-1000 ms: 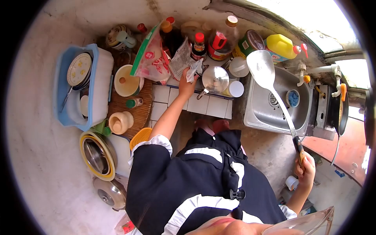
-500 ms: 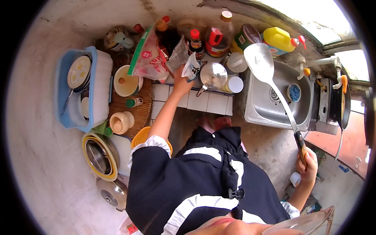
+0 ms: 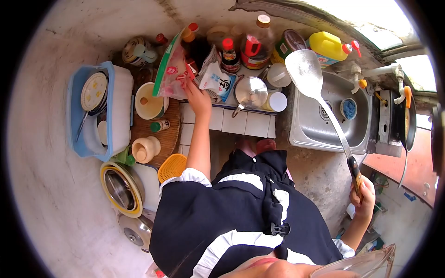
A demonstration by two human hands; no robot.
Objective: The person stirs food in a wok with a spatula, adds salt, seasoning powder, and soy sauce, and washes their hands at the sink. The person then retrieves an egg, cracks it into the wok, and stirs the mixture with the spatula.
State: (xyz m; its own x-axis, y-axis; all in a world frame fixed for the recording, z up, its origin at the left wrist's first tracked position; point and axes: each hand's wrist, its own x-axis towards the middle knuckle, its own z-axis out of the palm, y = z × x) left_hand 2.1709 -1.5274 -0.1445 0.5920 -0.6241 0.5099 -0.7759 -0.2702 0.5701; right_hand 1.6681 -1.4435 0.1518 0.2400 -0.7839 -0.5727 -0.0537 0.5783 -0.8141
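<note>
My left hand [image 3: 199,100] reaches to the right edge of a clear plastic bag [image 3: 173,78] with a green strip and red print. Its fingertips are against the bag, and whether they grip it cannot be made out. Beside this hand lies a white and blue packet [image 3: 217,83]. My right hand [image 3: 363,197] is closed round the dark handle of a metal spatula [image 3: 307,76], held up with its blade near the sink's left corner.
A sink [image 3: 338,134] lies at the right, holding a small bowl. Bottles and a lidded metal pot [image 3: 251,92] stand on the tiled counter [image 3: 233,121]. At the left are a blue dish tub [image 3: 121,106], a wooden board [image 3: 169,132] and an orange basket [image 3: 172,167].
My left hand has moved left, from the white and blue packet to the plastic bag. The packet now lies flatter, showing more of its front. My right hand still holds the spatula.
</note>
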